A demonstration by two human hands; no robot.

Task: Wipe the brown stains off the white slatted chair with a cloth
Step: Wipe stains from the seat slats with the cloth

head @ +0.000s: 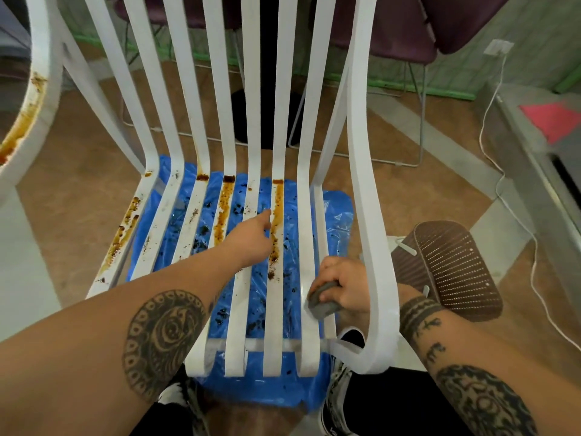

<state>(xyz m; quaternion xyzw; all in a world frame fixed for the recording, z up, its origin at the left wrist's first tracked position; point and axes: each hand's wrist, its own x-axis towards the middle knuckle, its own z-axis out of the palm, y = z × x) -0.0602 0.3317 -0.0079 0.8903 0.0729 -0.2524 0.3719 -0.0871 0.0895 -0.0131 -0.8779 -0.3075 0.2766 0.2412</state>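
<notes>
white slatted chair faces the camera, seen from above, seat slats running toward the person. brown stains run along several seat slats: heaviest on the slat right of centre, another streak on the slat two to its left, blotches on the far-left slat, plus dark spots at the seat/back bend. left armrest also stained brown along its top. left hand lies on a mid-seat slat, one finger stretched forward beside the heavy streak; other fingers hidden, so can't tell if it grips the slat or just rests. right hand is clenched around a grey cloth, wadded up and pressed on the second slat from the right, near the front edge of the seat, under the right armrest. that slat looks clean around the cloth. blue plastic sheet lies on the floor under the chair, speckled with dark bits. brown perforated basket sits just right of the chair, white cable trailing on the floor behind it. purple chairs stand behind the backrest.
</notes>
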